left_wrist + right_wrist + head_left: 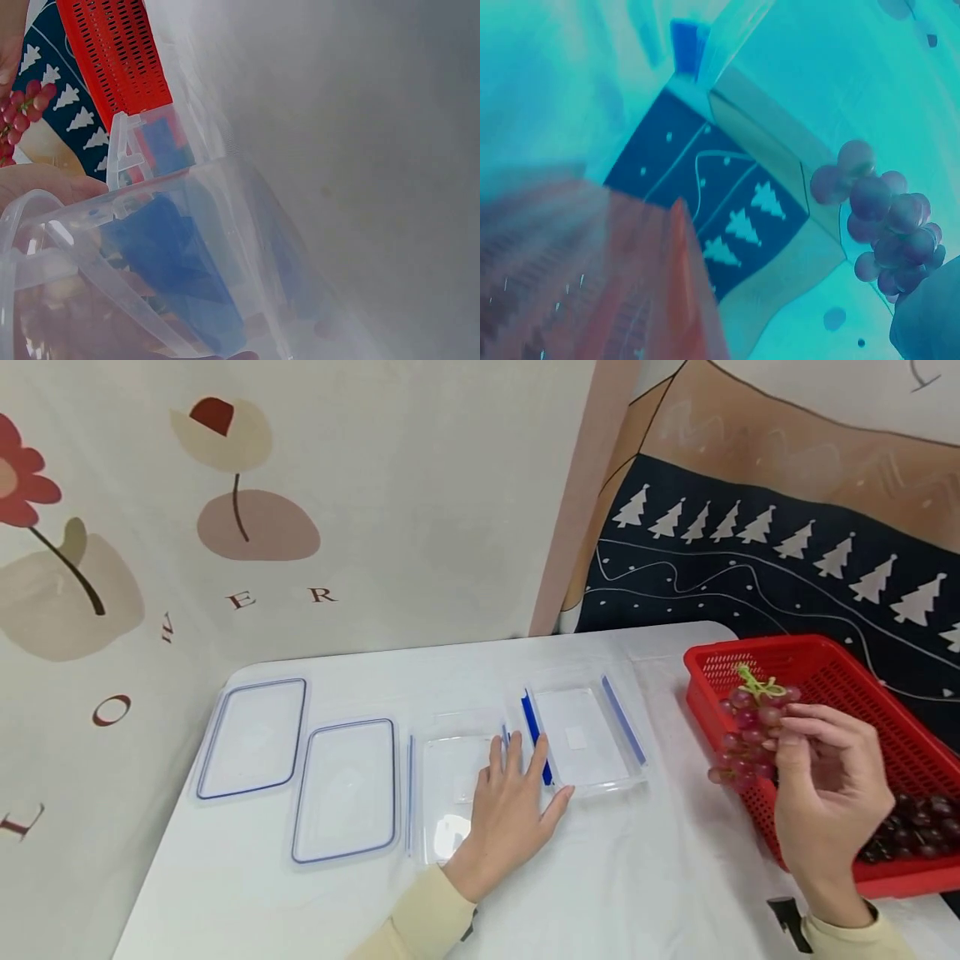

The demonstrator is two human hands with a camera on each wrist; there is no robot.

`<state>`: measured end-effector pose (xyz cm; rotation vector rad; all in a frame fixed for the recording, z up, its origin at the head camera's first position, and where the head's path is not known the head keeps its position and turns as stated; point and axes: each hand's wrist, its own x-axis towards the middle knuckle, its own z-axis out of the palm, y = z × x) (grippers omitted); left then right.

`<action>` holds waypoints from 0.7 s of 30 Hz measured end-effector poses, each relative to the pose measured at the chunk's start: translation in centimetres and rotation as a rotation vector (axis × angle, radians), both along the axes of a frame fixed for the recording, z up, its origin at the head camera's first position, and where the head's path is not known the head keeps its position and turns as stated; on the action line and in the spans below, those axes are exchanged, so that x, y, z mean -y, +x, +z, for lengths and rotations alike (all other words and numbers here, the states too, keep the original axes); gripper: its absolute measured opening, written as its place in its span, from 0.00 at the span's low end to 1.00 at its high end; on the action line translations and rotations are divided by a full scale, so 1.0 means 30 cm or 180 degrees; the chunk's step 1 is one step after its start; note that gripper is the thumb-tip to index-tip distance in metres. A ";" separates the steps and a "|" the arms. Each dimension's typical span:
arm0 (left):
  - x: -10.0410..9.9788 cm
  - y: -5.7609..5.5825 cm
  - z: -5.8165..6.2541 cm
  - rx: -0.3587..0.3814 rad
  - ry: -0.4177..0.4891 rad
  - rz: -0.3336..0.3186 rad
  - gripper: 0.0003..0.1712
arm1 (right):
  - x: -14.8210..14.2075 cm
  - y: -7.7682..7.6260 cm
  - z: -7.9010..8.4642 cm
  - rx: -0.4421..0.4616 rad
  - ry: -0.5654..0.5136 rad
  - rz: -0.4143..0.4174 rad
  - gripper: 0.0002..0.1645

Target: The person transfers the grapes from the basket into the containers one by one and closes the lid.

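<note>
My right hand (pixel 832 802) pinches a bunch of red grapes (pixel 750 735) with a green stem, above the left rim of a red basket (pixel 697 672). The bunch (pixel 892 217) also hangs at the right of the right wrist view. My left hand (pixel 510 810), fingers spread and fairly straight, rests at the right side of a clear plastic container (pixel 442 768). In the left wrist view the container's wall (pixel 247 225) and blue flap (pixel 180 262) are close up. A second clear container (pixel 592 735) with blue flaps stands just beyond the left fingertips.
Two clear lids with blue seals, one farther left (pixel 255 735) and one nearer (pixel 347 785), lie on the white table (pixel 225 893). Dark round fruit (pixel 922 827) lies in the near end of the basket. A patterned cloth (pixel 420 510) hangs behind.
</note>
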<state>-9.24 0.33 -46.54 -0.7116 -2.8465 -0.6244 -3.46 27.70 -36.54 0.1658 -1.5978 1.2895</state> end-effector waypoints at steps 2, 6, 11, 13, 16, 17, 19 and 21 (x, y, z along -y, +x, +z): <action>0.002 0.000 0.000 0.0000 0.0005 -0.0002 0.43 | 0.028 -0.016 -0.009 -0.0021 -0.0031 0.0038 0.09; 0.006 0.000 0.000 -0.0025 0.0004 0.0007 0.43 | 0.070 -0.048 -0.031 0.0047 0.0153 0.0075 0.09; 0.005 -0.003 -0.005 -0.0073 -0.0056 0.0028 0.43 | 0.088 -0.093 -0.073 0.0142 0.0331 0.0225 0.09; 0.006 -0.003 -0.007 -0.0080 -0.0063 0.0032 0.43 | 0.089 -0.114 -0.097 0.0200 0.0374 0.0283 0.09; 0.005 -0.002 -0.010 -0.0085 -0.0058 0.0025 0.43 | 0.082 -0.153 -0.140 0.0285 0.0449 0.0392 0.09; 0.005 -0.001 -0.010 -0.0082 -0.0053 0.0023 0.43 | 0.080 -0.165 -0.156 0.0310 0.0474 0.0435 0.09; 0.004 0.001 -0.010 -0.0081 -0.0049 0.0018 0.43 | 0.078 -0.189 -0.186 0.0352 0.0543 0.0493 0.09; 0.006 0.005 -0.010 -0.0064 -0.0055 0.0022 0.43 | 0.083 -0.206 -0.212 0.0373 0.0620 0.0584 0.10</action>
